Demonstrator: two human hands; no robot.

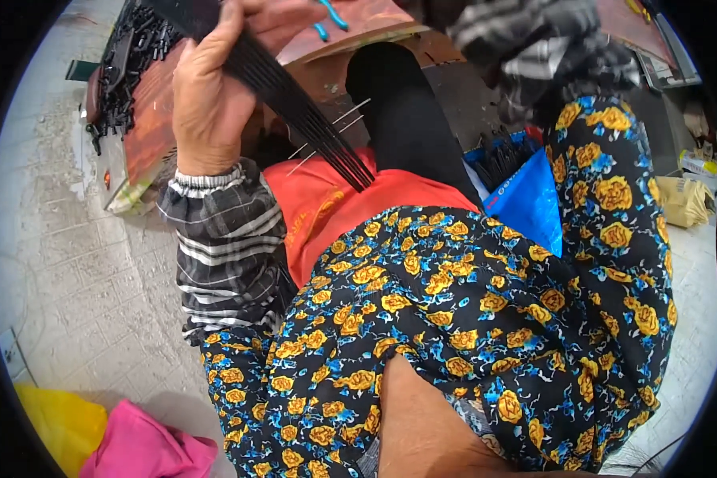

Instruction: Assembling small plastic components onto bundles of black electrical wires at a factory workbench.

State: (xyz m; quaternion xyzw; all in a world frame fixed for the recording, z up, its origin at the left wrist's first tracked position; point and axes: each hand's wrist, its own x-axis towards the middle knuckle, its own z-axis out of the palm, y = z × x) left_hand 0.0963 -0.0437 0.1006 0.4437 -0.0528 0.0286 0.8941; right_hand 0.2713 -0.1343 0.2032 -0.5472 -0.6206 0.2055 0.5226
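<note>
My left hand [207, 103] is closed around a bundle of long, thin black slats [295, 103], with the thumb on top. The slats look like folding-fan ribs and slant down toward my lap, spreading slightly. Thin metal rods [353, 114] cross near their lower end, sticking out on both sides. Below them a red cloth [319, 199] with yellow print covers my lap. A blurred plaid sleeve [534, 48] on my right arm reaches across the upper right. My right hand cannot be made out there.
On the table [147, 127] at the left lies a heap of black pieces [127, 80]. A blue-handled tool [332, 14] rests farther back. More black pieces stand in a blue bag [534, 199] at my right. Yellow [60, 422] and pink [143, 446] items lie on the floor.
</note>
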